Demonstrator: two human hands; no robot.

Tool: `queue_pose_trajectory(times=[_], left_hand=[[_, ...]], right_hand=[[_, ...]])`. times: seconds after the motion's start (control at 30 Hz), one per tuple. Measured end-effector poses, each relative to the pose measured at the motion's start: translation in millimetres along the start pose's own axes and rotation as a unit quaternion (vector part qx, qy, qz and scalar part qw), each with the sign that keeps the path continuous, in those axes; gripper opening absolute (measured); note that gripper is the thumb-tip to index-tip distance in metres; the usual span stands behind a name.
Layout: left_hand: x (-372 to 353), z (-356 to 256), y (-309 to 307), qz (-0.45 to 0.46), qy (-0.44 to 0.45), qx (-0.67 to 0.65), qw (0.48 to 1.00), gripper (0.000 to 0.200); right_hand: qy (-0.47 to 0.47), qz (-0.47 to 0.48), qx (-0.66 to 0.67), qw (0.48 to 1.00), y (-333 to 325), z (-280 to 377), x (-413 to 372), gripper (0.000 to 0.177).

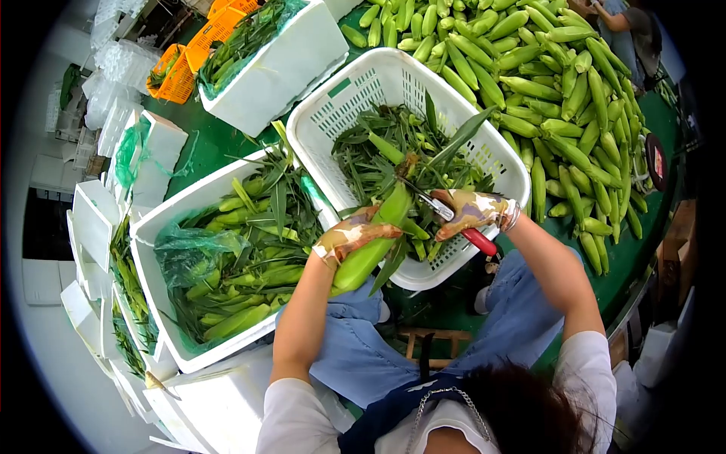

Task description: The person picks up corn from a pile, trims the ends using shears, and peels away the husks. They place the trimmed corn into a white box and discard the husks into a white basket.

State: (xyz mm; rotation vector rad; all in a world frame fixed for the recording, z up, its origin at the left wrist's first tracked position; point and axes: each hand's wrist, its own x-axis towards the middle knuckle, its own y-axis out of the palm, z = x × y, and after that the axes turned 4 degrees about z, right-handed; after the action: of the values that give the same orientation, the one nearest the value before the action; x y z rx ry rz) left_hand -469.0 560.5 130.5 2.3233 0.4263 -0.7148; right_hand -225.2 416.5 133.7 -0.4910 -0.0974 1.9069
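Observation:
My left hand (358, 234), in a stained glove, is closed around an ear of corn (376, 240) still in its green husk. My right hand (472, 212), gloved too, grips red-handled pruning shears (478, 240). Their metal blades reach the stem end of the corn, by a brownish patch. Both hands are over the near side of a white plastic basket (308, 125) with slotted walls. Cut leaves and stalk pieces (370, 155) lie inside it. The exact position of the blade tips against the stem is hard to make out.
A white foam box (162, 303) of husked corn and leaves, lined with green plastic, stands at the left. Another foam box (283, 72) is behind it, near orange crates (175, 76). A large corn pile (544, 106) covers the right floor. Another person (631, 34) is at top right.

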Motion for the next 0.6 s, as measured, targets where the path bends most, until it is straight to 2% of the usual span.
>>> queue_pose_trajectory(times=[0.03, 0.07, 0.13, 0.17, 0.2, 0.23, 0.27, 0.3, 0.33, 0.4, 0.47, 0.53, 0.57, 0.6], left_hand=[[-2.7, 2.0, -2.9, -0.004, 0.029, 0.020, 0.999, 0.084], [-5.7, 2.3, -3.2, -0.008, 0.060, 0.040, 0.997, 0.085], [-15.7, -5.0, 3.6, -0.029, 0.060, 0.029, 0.997, 0.085], [-17.8, -8.9, 2.8, -0.039, 0.064, 0.150, 0.986, 0.082], [-18.3, -11.5, 4.8, -0.049, 0.068, 0.265, 0.961, 0.080], [-22.3, -10.0, 10.4, -0.051, 0.069, 0.265, 0.960, 0.080], [-28.6, -10.7, 19.9, -0.046, 0.127, 0.202, 0.970, 0.080], [-34.2, -16.6, 26.8, -0.039, 0.188, 0.142, 0.971, 0.080], [-35.7, -22.7, 30.5, -0.031, 0.252, 0.078, 0.964, 0.080], [-18.0, -27.7, 23.5, 0.001, 0.258, 0.079, 0.963, 0.081], [-2.6, -25.1, 28.6, 0.013, 0.251, 0.094, 0.963, 0.070], [10.3, -20.3, 52.8, -0.028, 0.243, 0.027, 0.969, 0.072], [22.5, -17.6, 58.5, -0.019, 0.244, 0.008, 0.970, 0.072], [32.9, -16.7, 66.6, -0.010, 0.244, -0.009, 0.970, 0.072]], right_hand=[[-0.011, -0.008, 0.023, 1.000, 2.8, 4.6, 1.1, 0.065], [0.068, 0.047, 0.157, 0.984, 2.5, 23.3, 0.9, 0.046], [0.069, 0.028, 0.181, 0.981, 13.3, -23.3, 19.4, 0.034], [0.096, 0.048, 0.250, 0.962, 13.9, -32.1, 22.8, 0.031], [0.140, 0.007, 0.255, 0.957, 19.2, -28.6, 23.8, 0.021], [0.145, -0.048, 0.263, 0.953, 24.8, -37.2, 26.9, 0.019], [0.146, -0.106, 0.274, 0.945, 28.7, -44.9, 29.2, 0.020], [0.090, -0.079, 0.157, 0.980, 23.8, -44.3, 23.7, 0.030], [0.123, -0.081, 0.297, 0.943, 27.6, -41.4, 20.4, 0.028], [0.105, -0.057, 0.353, 0.928, 26.9, -14.2, 8.7, 0.033], [0.042, -0.060, 0.342, 0.937, 23.5, 16.2, -8.7, 0.047], [-0.025, -0.128, 0.305, 0.943, 30.8, 27.3, -17.7, 0.061], [-0.087, -0.136, 0.323, 0.932, 37.8, 9.1, -13.0, 0.076], [-0.104, -0.173, 0.255, 0.946, 39.7, 4.5, -14.1, 0.083]])
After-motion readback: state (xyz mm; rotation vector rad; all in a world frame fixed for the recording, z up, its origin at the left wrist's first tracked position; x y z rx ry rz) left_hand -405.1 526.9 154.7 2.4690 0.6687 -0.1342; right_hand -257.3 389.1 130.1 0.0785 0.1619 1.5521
